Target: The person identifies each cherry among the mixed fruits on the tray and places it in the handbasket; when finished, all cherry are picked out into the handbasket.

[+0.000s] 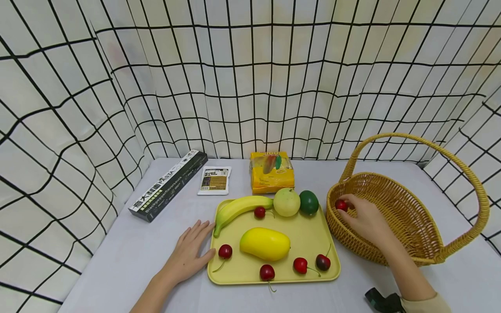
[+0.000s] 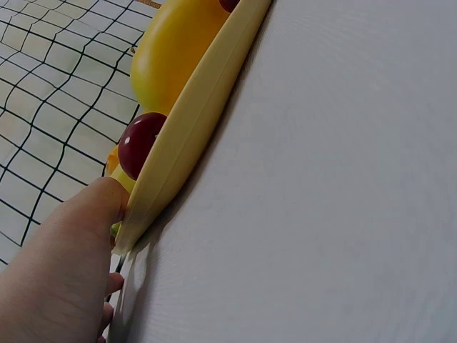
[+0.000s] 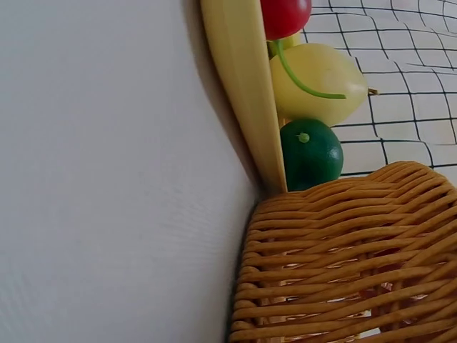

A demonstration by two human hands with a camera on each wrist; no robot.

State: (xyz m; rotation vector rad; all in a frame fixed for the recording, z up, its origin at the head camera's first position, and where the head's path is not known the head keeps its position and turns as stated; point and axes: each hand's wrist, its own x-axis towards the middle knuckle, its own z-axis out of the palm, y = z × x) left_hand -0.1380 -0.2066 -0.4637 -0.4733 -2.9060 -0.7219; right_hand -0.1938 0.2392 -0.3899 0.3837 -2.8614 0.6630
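Over the near-left inside of the wicker basket, my right hand pinches a red cherry between thumb and fingers. The right wrist view shows the basket's woven side, and that hand is hidden there. My left hand rests with fingers spread at the left edge of the yellow tray. In the left wrist view its thumb touches the tray's rim. On the tray lie a banana, a mango, a pale green round fruit, a dark green fruit and several cherries.
Behind the tray stands a yellow packet, with a small white-and-brown sachet to its left. A long dark pasta box lies at the back left. The basket's tall handle arches over it. Black-and-white grid cloth surrounds the table.
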